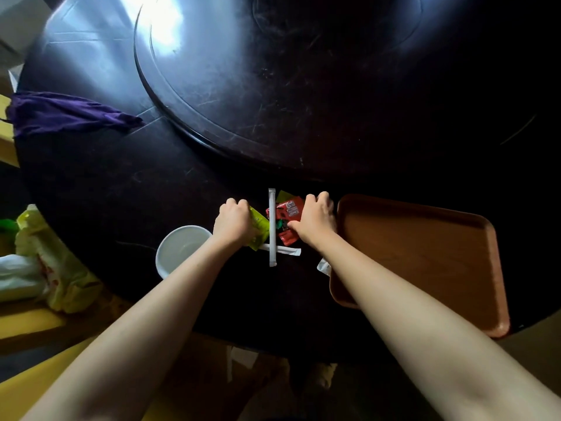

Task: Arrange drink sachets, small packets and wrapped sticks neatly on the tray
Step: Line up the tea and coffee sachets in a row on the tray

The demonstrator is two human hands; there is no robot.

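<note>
A small pile lies on the dark table between my hands. My left hand (233, 220) is closed on a yellow-green sachet (260, 230). My right hand (315, 219) rests on red sachets (290, 209), fingers curled over them. A long white wrapped stick (272, 226) lies upright across the pile, and a second white stick (283, 250) lies crosswise beneath it. A small green packet (280, 224) peeks out by the red ones. The brown tray (425, 256) sits just right of my right hand, with nothing on it.
A white cup (179, 250) stands left of my left wrist. A large round turntable (273, 86) fills the table's middle. A purple cloth (63, 113) lies at far left. Yellow bags (51, 262) sit on a seat at the left edge. A white scrap (324, 266) lies by the tray.
</note>
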